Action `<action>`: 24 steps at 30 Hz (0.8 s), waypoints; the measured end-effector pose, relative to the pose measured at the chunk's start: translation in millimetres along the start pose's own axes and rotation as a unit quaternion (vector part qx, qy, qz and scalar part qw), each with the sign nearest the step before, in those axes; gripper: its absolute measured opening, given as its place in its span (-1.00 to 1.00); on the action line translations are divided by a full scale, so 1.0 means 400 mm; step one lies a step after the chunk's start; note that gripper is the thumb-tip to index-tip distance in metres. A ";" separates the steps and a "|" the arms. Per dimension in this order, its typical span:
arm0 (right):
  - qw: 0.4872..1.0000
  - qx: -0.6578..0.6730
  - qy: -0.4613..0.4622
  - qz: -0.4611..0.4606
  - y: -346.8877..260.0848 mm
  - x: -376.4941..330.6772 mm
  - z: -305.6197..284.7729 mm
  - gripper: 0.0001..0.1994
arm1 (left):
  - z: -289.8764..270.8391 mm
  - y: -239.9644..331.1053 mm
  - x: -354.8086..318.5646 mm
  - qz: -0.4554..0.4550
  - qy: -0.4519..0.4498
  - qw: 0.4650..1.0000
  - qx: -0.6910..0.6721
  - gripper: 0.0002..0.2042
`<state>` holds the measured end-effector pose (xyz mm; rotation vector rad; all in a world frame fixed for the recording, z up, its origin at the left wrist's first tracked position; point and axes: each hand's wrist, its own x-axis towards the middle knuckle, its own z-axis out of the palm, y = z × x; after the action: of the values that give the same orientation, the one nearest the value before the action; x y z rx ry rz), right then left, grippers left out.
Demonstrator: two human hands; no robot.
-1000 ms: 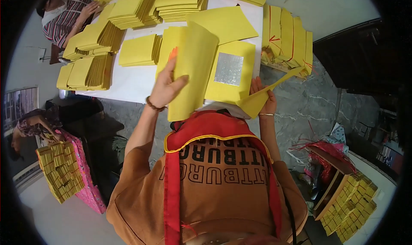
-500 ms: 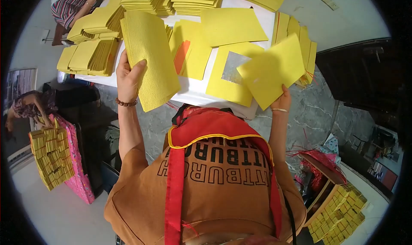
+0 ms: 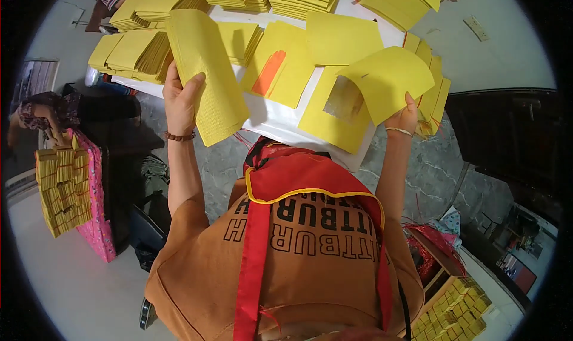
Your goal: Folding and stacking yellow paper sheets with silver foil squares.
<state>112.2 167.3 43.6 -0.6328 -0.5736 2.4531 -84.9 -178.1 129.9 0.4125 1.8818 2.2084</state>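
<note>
My left hand [image 3: 182, 102] grips a small stack of yellow paper sheets [image 3: 209, 81], bowed into a curve, with the thumb across the front. In my right hand [image 3: 404, 115] is the lower right corner of a single yellow sheet [image 3: 394, 75], which arches over to the left. Under that sheet, at the table's near edge, lies a yellow sheet with a silver square [image 3: 344, 100], partly covered. Between my hands rests another yellow sheet with an orange patch [image 3: 270, 72]. Behind it a plain yellow sheet [image 3: 343, 39] lies flat on the white tabletop [image 3: 271, 119].
Stacks of folded yellow paper [image 3: 131, 53] line the table's left and far sides. More stacks [image 3: 439, 90] stand at the right. Bundled yellow paper [image 3: 62, 189] is piled at the lower left beside a pink board [image 3: 98, 203]. Other people sit at the far left and top left.
The sheet in my right hand has bent from nearly flat into an arch, its left corner lifting and curling over the silver-square sheet. My left hand still holds its stack. The view has shifted slightly.
</note>
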 end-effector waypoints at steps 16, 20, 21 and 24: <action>0.999 -0.002 0.017 -0.040 0.020 0.072 0.020 -0.58 | 0.041 -0.018 -0.016 -0.008 -0.050 0.997 0.056 -0.58; 0.998 0.051 -0.036 -0.021 0.013 0.087 -0.036 -0.61 | 0.083 -0.019 -0.070 0.116 -0.122 0.891 0.421 -0.47; 0.998 0.051 -0.038 -0.014 0.014 0.085 -0.034 -0.61 | 0.101 -0.024 -0.087 0.129 -0.164 0.823 0.528 -0.43; 0.999 0.024 0.016 -0.021 0.016 0.057 -0.033 -0.61 | 0.147 -0.111 -0.133 0.198 -0.219 0.759 0.581 -0.46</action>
<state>99.8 179.4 22.7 -0.6334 -0.5100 2.4067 -15.7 -134.3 90.6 1.4472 2.7474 0.5937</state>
